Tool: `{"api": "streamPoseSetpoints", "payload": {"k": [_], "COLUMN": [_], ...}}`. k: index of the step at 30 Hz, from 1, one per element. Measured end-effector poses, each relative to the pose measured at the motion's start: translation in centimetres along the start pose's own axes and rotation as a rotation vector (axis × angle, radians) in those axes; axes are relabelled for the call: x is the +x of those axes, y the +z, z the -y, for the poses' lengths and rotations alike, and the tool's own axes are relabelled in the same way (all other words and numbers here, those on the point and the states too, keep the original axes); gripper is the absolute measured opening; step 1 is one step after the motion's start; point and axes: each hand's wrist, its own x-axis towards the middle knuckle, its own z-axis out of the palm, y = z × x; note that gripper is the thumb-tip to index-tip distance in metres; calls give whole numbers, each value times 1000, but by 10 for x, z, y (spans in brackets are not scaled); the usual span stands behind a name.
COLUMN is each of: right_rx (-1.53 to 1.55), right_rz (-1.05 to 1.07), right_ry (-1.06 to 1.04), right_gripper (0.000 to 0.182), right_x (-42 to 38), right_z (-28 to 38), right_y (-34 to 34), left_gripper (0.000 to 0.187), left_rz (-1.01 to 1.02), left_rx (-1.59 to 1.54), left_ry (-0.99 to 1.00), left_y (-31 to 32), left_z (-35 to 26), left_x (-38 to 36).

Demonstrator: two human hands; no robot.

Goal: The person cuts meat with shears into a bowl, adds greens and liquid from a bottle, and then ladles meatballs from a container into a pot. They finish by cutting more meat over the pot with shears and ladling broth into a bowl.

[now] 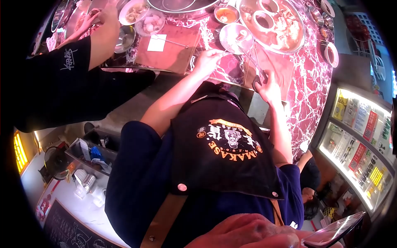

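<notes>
My right hand (pixel 269 87) is closed around the dark handles of a pair of scissors (pixel 257 66), whose blades point up toward a small white bowl (pixel 231 36). Beside that bowl, my left hand (pixel 209 61) has its fingers pinched together. Whatever sits at those fingertips is too small to make out. Pale pieces of food lie in the bowl. A reddish-brown board (pixel 275 68) is on the counter under the scissors.
Above the bowl stand a bowl of orange sauce (pixel 226 15) and a large round tray (pixel 301 39) of food. Another red-brown board (pixel 178 58) carries white paper (pixel 157 42). At left, a co-worker's black sleeve (pixel 70 58) and hand reach over bowls. A lit display case (pixel 359 144) stands right.
</notes>
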Motion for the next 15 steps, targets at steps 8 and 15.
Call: {"api": "streamPoseSetpoints", "payload": {"k": [8,15], "right_rx": [-90,-188], "right_rz": [48,-71], "right_ry": [-44,-147], "right_gripper": [54,54], "right_x": [24,15], "right_z": [-2,15], "right_y": [19,7], "left_gripper": [11,12], "left_rz": [-2,-12], "left_rx": [31,-24], "left_ry": [-9,-29], "left_y": [-11,-18], "left_z": [11,12], "left_x": [4,2]}}
